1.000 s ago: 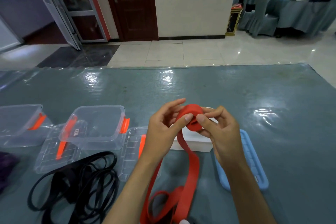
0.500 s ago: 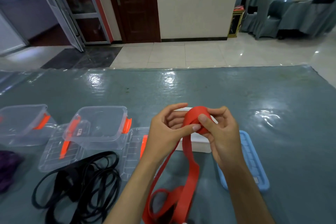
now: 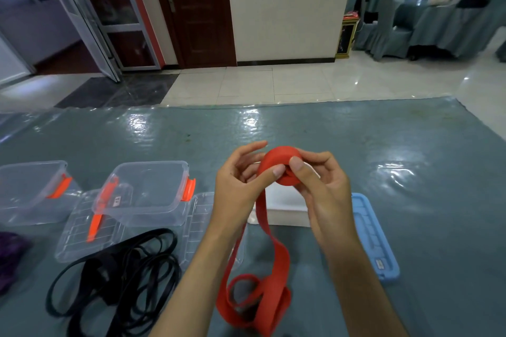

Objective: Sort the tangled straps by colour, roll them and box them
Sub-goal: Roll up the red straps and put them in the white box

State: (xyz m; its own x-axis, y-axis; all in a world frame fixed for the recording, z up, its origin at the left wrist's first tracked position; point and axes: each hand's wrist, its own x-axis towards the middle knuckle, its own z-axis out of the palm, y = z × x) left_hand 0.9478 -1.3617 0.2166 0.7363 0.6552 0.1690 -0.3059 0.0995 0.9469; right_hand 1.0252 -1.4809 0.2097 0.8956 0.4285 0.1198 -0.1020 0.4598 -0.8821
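Red strap (image 3: 273,252) half rolled: the roll (image 3: 279,165) is held up over the table (image 3: 410,200), tail hanging to a loose heap below. To roll well: keep tension, edges flush, feed slack steadily. Left hand (image 3: 241,186) and right hand (image 3: 320,189) both pinch the roll, thumbs on its face, fingers curled behind.

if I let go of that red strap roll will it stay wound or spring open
Probably loosens: the red strap looks floppy, its tail hanging limp from the roll, which both the left hand and right hand pinch. Its smooth surface may slip.
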